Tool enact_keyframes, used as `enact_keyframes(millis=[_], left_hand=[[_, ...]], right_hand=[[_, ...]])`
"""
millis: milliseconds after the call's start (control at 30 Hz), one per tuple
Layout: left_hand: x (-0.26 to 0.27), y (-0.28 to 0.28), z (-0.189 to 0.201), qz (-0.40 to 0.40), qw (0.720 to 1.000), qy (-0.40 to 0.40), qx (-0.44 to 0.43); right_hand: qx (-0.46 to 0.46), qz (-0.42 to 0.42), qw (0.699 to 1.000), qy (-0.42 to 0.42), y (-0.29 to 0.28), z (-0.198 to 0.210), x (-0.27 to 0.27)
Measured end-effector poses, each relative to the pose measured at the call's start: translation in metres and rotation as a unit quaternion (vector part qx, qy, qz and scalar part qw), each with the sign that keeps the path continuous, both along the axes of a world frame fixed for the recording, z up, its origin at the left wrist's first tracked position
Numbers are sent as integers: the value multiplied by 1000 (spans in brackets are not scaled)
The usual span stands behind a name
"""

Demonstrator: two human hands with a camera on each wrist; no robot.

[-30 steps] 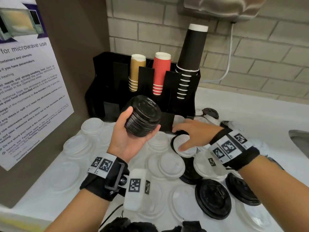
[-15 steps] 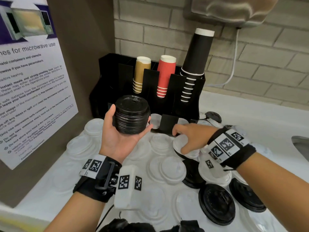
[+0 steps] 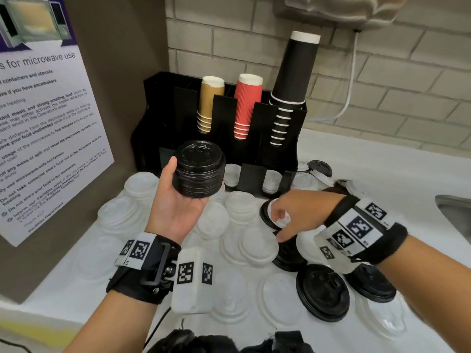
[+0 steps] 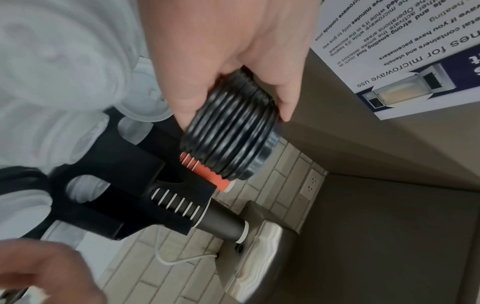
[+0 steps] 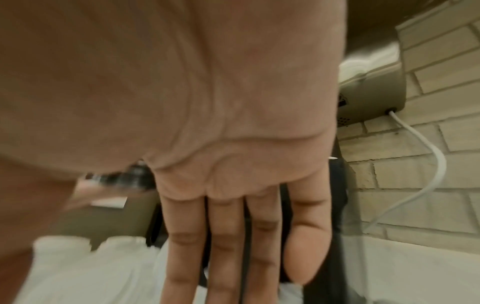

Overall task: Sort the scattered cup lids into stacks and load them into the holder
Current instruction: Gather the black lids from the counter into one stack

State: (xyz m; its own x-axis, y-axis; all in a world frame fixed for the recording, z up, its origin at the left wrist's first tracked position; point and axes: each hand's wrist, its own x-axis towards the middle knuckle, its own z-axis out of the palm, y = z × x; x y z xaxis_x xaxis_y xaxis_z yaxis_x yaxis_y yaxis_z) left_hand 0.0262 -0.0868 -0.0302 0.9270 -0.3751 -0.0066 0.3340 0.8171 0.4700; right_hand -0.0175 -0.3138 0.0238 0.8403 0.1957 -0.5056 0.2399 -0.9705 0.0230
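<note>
**Mid-sort: black stack in hand, next black lid being uncovered**

Currently the step looks like collecting: black lids are being gathered into one stack before loading. The left hand is palm-up, thumb and fingers curled round a nested stack of ribbed black plastic cup lids, held above the white countertop just in front of the black slotted cup-and-lid holder at the back edge, by the brick wall. The stack sits roughly upright in the head view; its top lid shows a sip-hole tab.

The right hand reaches down over a small white plastic lid lying on a black lid near the middle of the countertop. The wrist view shows four fingers straight and together; whether the thumb pinches the white lid cannot be told, as the head view is blurred there.

Judgement: the next move calls for clearing the white lid aside, then lifting the black one by its rim and seating it concentrically on the held stack, same way up. The holder's low front slots already show white lids; which slot suits the black stack cannot be told.

Remaining: many translucent white lids cover the left and centre of the countertop; loose black lids lie toward the front right. Task judged well short of done.

Noted: gold, red and black paper cups stand inverted in the upper slots.
</note>
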Motion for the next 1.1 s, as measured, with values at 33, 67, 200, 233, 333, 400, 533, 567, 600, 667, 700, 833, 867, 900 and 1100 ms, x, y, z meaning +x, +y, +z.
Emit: enact_keyframes(millis=[33,67,200,233,333,400,533,567,600,667,700,833,867,900,1100], left_hand=[[-3,-4,-2,-3,1000,-4,3],[-4,-5,-3,-1,1000,-9,2],[-9,-10,-8,-13,1000,-12,-25],[-10,-12,-9,-15,1000,-15,-23],[-14,-17,-11,-24,999,-18,-19],[-15,-17,-12,-32,999,-22,-18],[-15,-14,-11,-38,999,-26,-12],[-15,-14,-11,-42,999,-29,-7],[-15,-14,-10,-48,998,-31,-5],[-16,-13,-7,-55,998,-34,-2],[-16,-12,-6,-53,998,-36,2],[-13,-12,-1,-31,999,-35,18],[-12,-13,0,-24,999,-32,20],[-11,-13,1,-17,999,-32,22],[-7,-18,-1,-25,997,-66,44]], right_hand=[[-35,-7,999,10,-5,-7,-8],[-64,-4,998,10,-6,-13,-9],[-97,18,995,-27,-9,-36,-21],[-90,19,995,-47,-8,-41,-23],[-79,0,993,-90,-3,-51,-25],[-73,-16,993,-88,-5,-51,-24],[-56,-30,997,-33,-10,-46,-21],[-55,-33,998,-21,-10,-46,-20],[-57,-32,998,-13,-9,-47,-20],[-72,-22,997,-3,-8,-48,-18],[-76,-15,997,-4,-8,-49,-18],[-9,-32,999,-8,-14,-38,-15],[26,-46,999,-4,-16,-33,-14],[66,-62,996,1,-20,-27,-13],[327,-126,935,-45,-27,-2,-10]])
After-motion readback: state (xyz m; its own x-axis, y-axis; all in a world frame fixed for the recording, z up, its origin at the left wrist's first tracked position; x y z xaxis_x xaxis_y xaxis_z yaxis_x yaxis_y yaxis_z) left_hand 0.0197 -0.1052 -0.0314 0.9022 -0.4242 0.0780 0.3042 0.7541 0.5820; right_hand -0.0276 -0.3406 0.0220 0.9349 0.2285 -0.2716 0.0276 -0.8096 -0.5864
